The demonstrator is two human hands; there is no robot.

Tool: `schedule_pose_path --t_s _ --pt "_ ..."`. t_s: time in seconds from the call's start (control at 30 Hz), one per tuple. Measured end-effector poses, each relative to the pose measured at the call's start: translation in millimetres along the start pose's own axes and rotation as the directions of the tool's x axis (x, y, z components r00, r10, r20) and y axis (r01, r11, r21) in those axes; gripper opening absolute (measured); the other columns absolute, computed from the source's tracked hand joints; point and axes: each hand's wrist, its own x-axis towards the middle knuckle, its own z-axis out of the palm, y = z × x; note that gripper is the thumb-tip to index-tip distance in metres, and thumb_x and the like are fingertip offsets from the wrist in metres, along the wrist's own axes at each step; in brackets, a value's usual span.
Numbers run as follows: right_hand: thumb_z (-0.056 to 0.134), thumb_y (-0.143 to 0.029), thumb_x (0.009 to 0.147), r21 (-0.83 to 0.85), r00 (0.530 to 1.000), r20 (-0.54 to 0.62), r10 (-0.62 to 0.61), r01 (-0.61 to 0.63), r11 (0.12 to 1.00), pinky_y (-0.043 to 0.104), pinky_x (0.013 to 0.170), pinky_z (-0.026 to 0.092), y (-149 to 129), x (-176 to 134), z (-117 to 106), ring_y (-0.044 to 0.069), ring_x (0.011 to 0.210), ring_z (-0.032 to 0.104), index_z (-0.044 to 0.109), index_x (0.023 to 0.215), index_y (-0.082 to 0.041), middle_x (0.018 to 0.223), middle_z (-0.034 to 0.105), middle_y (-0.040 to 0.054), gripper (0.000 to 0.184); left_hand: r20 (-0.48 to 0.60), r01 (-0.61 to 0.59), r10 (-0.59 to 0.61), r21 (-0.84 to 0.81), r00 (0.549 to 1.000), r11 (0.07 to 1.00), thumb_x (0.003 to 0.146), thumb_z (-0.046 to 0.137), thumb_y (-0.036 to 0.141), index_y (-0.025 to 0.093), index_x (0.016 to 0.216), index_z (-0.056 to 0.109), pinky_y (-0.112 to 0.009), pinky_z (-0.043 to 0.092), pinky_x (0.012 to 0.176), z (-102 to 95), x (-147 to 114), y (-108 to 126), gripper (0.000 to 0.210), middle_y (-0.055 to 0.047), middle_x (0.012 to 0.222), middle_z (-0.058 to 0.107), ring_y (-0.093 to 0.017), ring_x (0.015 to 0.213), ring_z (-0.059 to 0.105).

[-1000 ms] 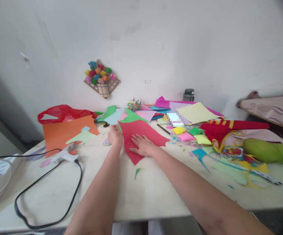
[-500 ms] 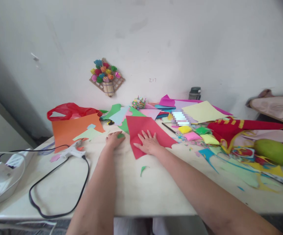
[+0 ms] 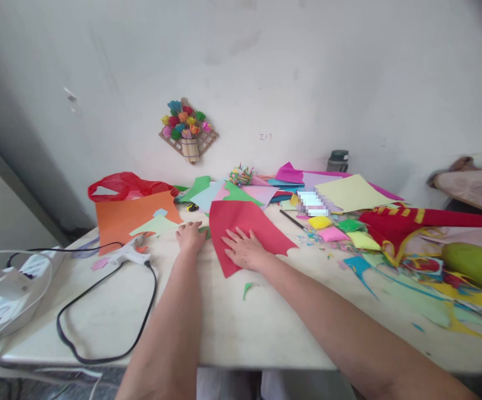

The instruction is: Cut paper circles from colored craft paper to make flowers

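Note:
A red sheet of paper (image 3: 232, 216) with a cut, scalloped right edge lies in the middle of the table. My right hand (image 3: 243, 248) rests flat on it, fingers spread. Just left of the sheet, my left hand (image 3: 191, 237) lies on the table with its fingers stretched out, beside a bit of green paper (image 3: 203, 231) partly under its fingertips. A small green scrap (image 3: 247, 289) sits nearer to me. Behind the red sheet are a green cut sheet (image 3: 241, 194) and a light blue sheet (image 3: 205, 195).
On the left are a glue gun (image 3: 130, 253) with a looping black cord, a power strip (image 3: 19, 300), orange paper (image 3: 118, 216) and a red plastic bag (image 3: 130, 185). To the right lie clay packets (image 3: 333, 234), paper scraps, red cloth (image 3: 386, 228) and a green fruit (image 3: 474, 265).
The red sheet has slid slightly left and toward me under my right hand, and has turned a little. My left hand stays beside it. The whole view has shifted slightly.

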Motion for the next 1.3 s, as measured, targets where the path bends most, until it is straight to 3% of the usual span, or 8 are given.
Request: schedule_pose_path --t_s 0.27,0.33,0.4,0.57,0.73,0.87,1.03,1.3 --pt "0.017 -0.049 0.086 0.040 0.985 -0.058 0.160 -0.158 0.987 0.055 0.103 0.002 -9 -1 1 0.031 0.134 0.005 0.024 0.139 -0.021 0.148 0.013 0.0033 0.060 -0.327 -0.175 0.034 -0.413 0.945 0.894 0.085 0.039 0.032 0.018 0.096 0.062 -0.031 0.031 0.096 -9.9 -6 47 0.029 -0.010 0.104 0.061 -0.022 0.108 0.048" --pt "0.017 -0.046 0.086 0.050 0.985 -0.054 0.165 -0.162 0.985 0.054 0.103 0.003 -9 0 0 0.030 0.134 0.006 0.024 0.139 -0.020 0.147 0.015 0.0037 0.060 -0.213 -0.263 0.164 -0.620 0.963 0.739 0.084 0.043 0.031 0.020 0.103 0.058 -0.028 0.029 0.099 -0.6 -13 63 0.027 -0.007 0.116 0.057 -0.018 0.115 0.045" --pt "0.019 -0.041 0.086 0.078 0.984 -0.030 0.175 -0.172 0.982 0.054 0.103 0.006 -7 2 -1 0.028 0.134 0.008 0.024 0.139 -0.020 0.146 0.020 0.0037 0.057 -0.027 -0.168 0.241 -0.793 0.970 0.585 0.083 0.046 0.029 0.021 0.108 0.055 -0.028 0.023 0.104 11.4 -20 74 0.027 -0.006 0.128 0.049 -0.016 0.124 0.037" --pt "0.028 -0.030 0.083 0.245 0.931 -0.162 0.328 -0.284 0.927 0.043 0.098 0.028 15 10 -19 0.024 0.123 0.036 0.041 0.129 -0.021 0.139 0.035 0.0056 0.049 0.179 0.040 0.276 -0.896 0.944 0.443 0.076 0.056 0.023 0.020 0.106 0.056 -0.028 0.012 0.108 30.2 -26 77 0.030 -0.006 0.137 0.040 -0.016 0.133 0.018" --pt "0.044 -0.042 0.077 0.258 0.707 -0.349 0.615 -0.558 0.789 0.043 0.094 0.032 65 1 -44 0.029 0.114 0.044 0.053 0.117 -0.016 0.126 0.048 0.0144 0.049 0.203 -0.108 0.354 -0.717 0.913 0.689 0.080 0.049 0.031 0.019 0.122 0.045 -0.032 0.007 0.109 30.5 -26 75 0.044 -0.007 0.142 0.031 -0.017 0.134 0.010" --pt "0.051 -0.050 0.070 0.398 0.625 -0.184 0.759 -0.659 0.639 0.040 0.082 0.041 98 -9 -50 0.031 0.105 0.052 0.055 0.112 -0.013 0.115 0.056 0.0168 0.056 0.243 -0.299 0.438 -0.452 0.865 0.840 0.085 0.037 0.041 0.010 0.134 0.030 -0.033 0.011 0.109 29.9 -30 78 0.059 -0.011 0.145 0.022 -0.019 0.134 0.010" --pt "0.067 -0.035 0.061 0.710 0.687 -0.014 0.727 -0.504 0.491 0.030 0.063 0.047 101 -13 -52 0.025 0.080 0.061 0.062 0.077 -0.013 0.080 0.066 0.0125 0.027 0.254 -0.423 0.495 -0.289 0.831 0.859 0.081 0.032 0.059 0.011 0.137 0.025 -0.039 0.015 0.107 31.5 -33 78 0.073 -0.011 0.145 0.022 -0.023 0.134 0.012" --pt "0.058 -0.013 0.069 0.982 0.830 0.182 0.527 -0.185 -0.046 0.028 0.059 0.050 77 -19 -67 0.016 0.058 0.061 0.062 0.080 -0.011 0.064 0.066 0.0051 0.012 0.142 -0.712 0.721 -0.116 0.679 0.693 0.061 0.046 0.074 0.012 0.141 0.012 -0.044 -0.001 0.108 22.7 -46 81 0.106 -0.012 0.147 0.009 -0.026 0.135 -0.002"
